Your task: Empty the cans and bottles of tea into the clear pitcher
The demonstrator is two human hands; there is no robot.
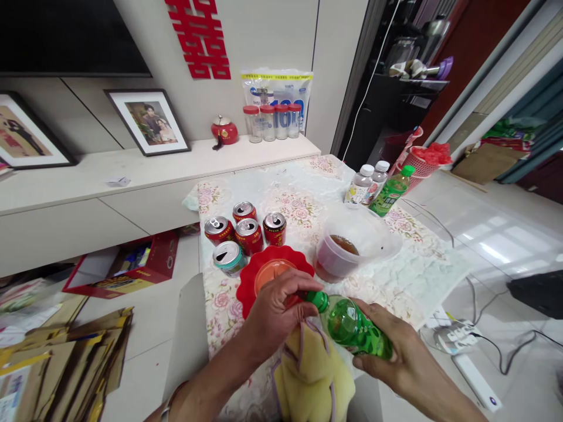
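Head view shows the right hand [407,346] wrapped round a tilted green bottle [348,323] over the near side of the worktop [299,202], the left hand [281,299] pinching its green cap [322,302]. This one bottle does not look opened yet, its cap being at the neck, loosened or not I cannot tell, while brown liquid [345,244] already lies in one plastic tub [333,266]. Counted beyond: one red plate [247,281], five apparently opened cans [249,238] left, two white-capped bottles [357,190] and one standing green-capped bottle [387,198] far right.
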